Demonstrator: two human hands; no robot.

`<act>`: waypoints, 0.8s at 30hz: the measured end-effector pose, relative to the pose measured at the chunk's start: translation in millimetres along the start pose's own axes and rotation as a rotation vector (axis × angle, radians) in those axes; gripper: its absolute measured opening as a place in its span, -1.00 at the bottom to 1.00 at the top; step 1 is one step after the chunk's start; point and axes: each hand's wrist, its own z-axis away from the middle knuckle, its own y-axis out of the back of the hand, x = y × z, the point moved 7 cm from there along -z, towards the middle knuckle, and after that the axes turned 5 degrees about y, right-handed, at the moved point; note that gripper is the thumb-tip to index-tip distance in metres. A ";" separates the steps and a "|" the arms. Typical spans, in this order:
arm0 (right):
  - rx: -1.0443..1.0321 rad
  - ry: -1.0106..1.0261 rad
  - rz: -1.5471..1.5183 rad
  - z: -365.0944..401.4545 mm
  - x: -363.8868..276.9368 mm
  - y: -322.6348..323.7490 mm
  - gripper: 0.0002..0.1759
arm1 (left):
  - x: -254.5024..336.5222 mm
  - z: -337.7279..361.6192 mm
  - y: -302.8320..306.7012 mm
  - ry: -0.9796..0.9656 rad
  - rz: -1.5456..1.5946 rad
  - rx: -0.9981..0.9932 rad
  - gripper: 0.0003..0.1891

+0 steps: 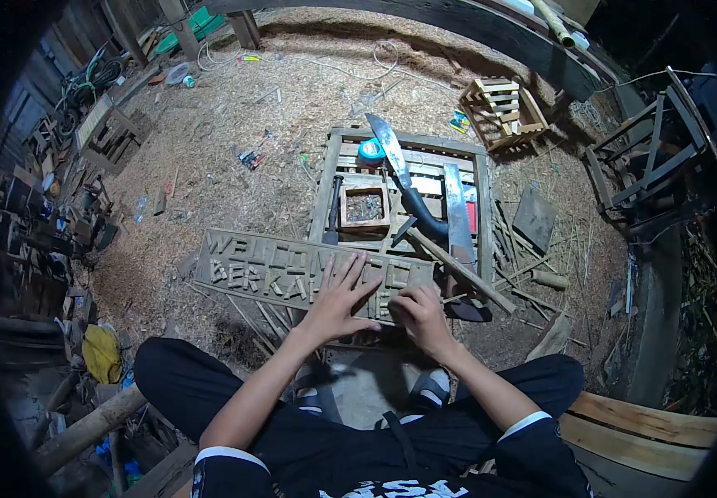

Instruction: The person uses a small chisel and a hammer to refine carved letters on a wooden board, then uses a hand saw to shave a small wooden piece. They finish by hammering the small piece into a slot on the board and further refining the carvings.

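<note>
1. From my remote view, the lettered board (292,267) lies in front of the body, at the near side of the slatted table (482,191). Its long axis runs left to right, angled slightly so the right end comes closer to me.
2. My left hand (334,309) rests across it, right of its middle, fingers spread wide and pointing away, crossing the 2 rows of raised letters.
3. My right hand (426,322) is at the near edge by the right end, fingers curled in. I cannot tell whether they pinch anything.
4. The pale letter piece (383,304) sits between my 2 hands, just left of the right fingertips; the right hand is the nearer 1.
</note>
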 end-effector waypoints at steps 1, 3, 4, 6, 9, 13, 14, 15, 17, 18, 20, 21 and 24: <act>0.008 0.001 -0.012 0.5 0.4 -0.1 -0.74 | -1.9 1.3 -1.4 0.002 0.000 -0.005 -0.04; -0.007 -0.012 -0.026 1.9 1.8 -0.1 -0.73 | -2.4 2.0 0.6 -0.007 0.103 0.062 -0.30; 0.002 -0.011 -0.034 1.2 1.4 0.7 -0.74 | -3.2 2.0 1.5 0.048 0.186 0.108 -0.55; 0.016 -0.017 -0.038 3.9 -0.9 2.2 -0.74 | 0.5 1.0 -0.4 0.033 0.136 0.141 -0.64; 0.033 -0.068 -0.056 3.1 1.7 6.1 -0.75 | 9.1 -2.0 1.1 0.020 0.061 0.232 -0.83; 0.036 -0.068 -0.071 5.1 0.9 8.6 -0.74 | 8.0 -4.6 -2.9 0.096 0.075 0.217 -0.82; 0.048 -0.077 -0.076 6.0 2.0 8.5 -0.75 | 8.1 -4.9 -3.4 0.096 0.078 0.221 -0.82; 0.061 -0.085 -0.082 5.7 2.1 8.9 -0.76 | 8.2 -5.1 -3.6 0.098 0.080 0.226 -0.83; 0.066 -0.092 -0.071 5.2 1.7 7.9 -0.76 | 7.8 -4.9 -3.7 0.091 0.085 0.232 -0.83; 0.074 -0.098 -0.061 5.4 1.9 8.0 -0.77 | 7.8 -4.1 -3.9 0.082 0.088 0.238 -0.83; 0.075 -0.094 -0.057 3.9 2.2 8.3 -0.77 | 6.5 -5.0 -5.1 0.088 0.088 0.229 -0.83; 0.075 -0.088 -0.049 3.9 2.0 7.9 -0.77 | 5.8 -5.1 -5.2 0.093 0.092 0.225 -0.82; 0.069 -0.084 -0.045 4.1 2.5 6.6 -0.77 | 6.8 -5.0 -3.9 0.076 0.099 0.234 -0.82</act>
